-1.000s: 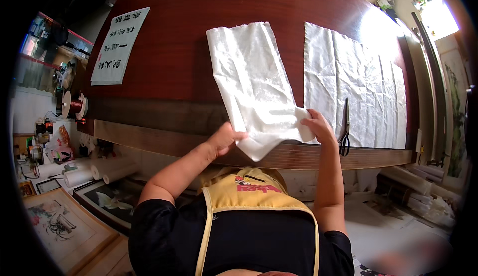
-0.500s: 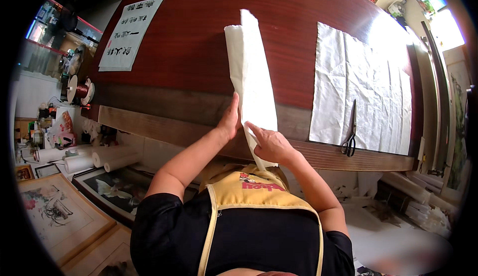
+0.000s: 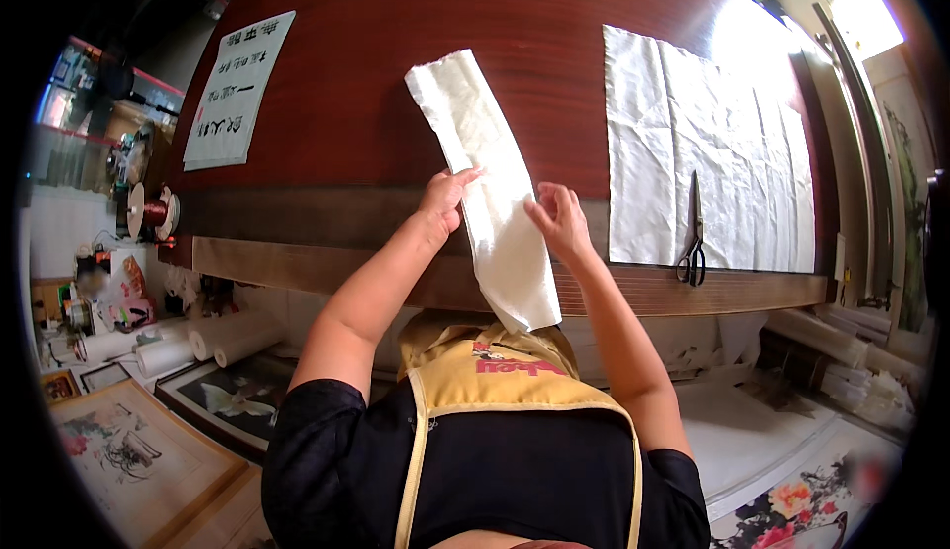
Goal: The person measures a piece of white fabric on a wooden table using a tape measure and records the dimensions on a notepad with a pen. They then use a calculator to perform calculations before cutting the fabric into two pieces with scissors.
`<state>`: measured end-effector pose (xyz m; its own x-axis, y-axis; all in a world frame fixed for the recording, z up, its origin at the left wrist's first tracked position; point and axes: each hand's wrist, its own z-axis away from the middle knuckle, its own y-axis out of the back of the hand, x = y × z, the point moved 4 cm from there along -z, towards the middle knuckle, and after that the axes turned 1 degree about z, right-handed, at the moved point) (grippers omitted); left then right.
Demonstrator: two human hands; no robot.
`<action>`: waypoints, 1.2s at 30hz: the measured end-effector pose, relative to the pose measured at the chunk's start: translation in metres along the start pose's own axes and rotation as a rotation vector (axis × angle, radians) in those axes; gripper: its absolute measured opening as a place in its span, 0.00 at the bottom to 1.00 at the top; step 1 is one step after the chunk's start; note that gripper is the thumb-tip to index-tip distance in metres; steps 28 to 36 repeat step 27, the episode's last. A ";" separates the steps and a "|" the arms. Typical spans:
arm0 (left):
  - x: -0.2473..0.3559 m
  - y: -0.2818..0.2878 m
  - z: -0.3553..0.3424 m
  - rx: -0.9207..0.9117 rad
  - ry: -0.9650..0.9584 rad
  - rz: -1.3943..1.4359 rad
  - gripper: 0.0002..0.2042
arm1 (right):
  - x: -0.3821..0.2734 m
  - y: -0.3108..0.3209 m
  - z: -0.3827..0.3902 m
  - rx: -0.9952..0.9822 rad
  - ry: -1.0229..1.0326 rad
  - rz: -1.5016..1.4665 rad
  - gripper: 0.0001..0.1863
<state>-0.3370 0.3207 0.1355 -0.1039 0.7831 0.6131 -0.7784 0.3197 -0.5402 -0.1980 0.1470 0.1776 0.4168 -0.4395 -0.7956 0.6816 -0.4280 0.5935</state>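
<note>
A long white cloth (image 3: 485,153), folded into a strip, slants from the dark red table over its near edge toward my apron. My left hand (image 3: 445,198) grips its left edge, the thumb lying on top and the other fingers partly hidden beneath. Beside the right edge is my right hand (image 3: 562,224), thumb and bent fingers apart. The thumb tip is at the cloth's edge; whether it touches cannot be made out. A second, creased white cloth (image 3: 648,143) lies flat on the right, with black-handled scissors (image 3: 695,237) resting on it.
A sheet of brush-written paper (image 3: 233,103) lies at the table's left (image 3: 336,84). A spool of reddish-brown wire or thread (image 3: 154,213) stands off the left end. Paper rolls (image 3: 233,339) and framed pictures (image 3: 139,440) are below left; a flower painting (image 3: 792,504) is below right.
The folded strip has turned, its far end swinging left and nearer, its broad face now upward. My left thumb has moved onto it; my right hand has shifted right and farther, off its middle.
</note>
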 end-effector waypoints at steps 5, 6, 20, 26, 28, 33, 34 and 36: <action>0.017 -0.049 0.055 -0.187 -0.139 -0.200 0.14 | 0.001 0.000 -0.024 -0.358 -0.476 -1.044 0.29; 0.019 -0.058 0.065 -0.245 -0.169 -0.233 0.15 | -0.005 0.008 -0.019 -0.333 -0.416 -1.086 0.28; -0.009 -0.220 0.202 -0.982 -1.145 -0.974 0.16 | -0.056 0.209 0.184 0.439 0.447 -0.607 0.26; -0.067 -0.258 0.192 -0.911 -0.783 -0.707 0.36 | 0.005 0.217 0.242 0.422 0.273 -0.973 0.54; -0.075 -0.274 0.191 -0.897 -0.753 -0.676 0.36 | 0.013 0.221 0.253 0.469 0.269 -0.982 0.54; -0.075 -0.274 0.191 -0.897 -0.753 -0.676 0.36 | 0.013 0.221 0.253 0.469 0.269 -0.982 0.54; -0.075 -0.274 0.191 -0.897 -0.753 -0.676 0.36 | 0.013 0.221 0.253 0.469 0.269 -0.982 0.54; -0.075 -0.274 0.191 -0.897 -0.753 -0.676 0.36 | 0.013 0.221 0.253 0.469 0.269 -0.982 0.54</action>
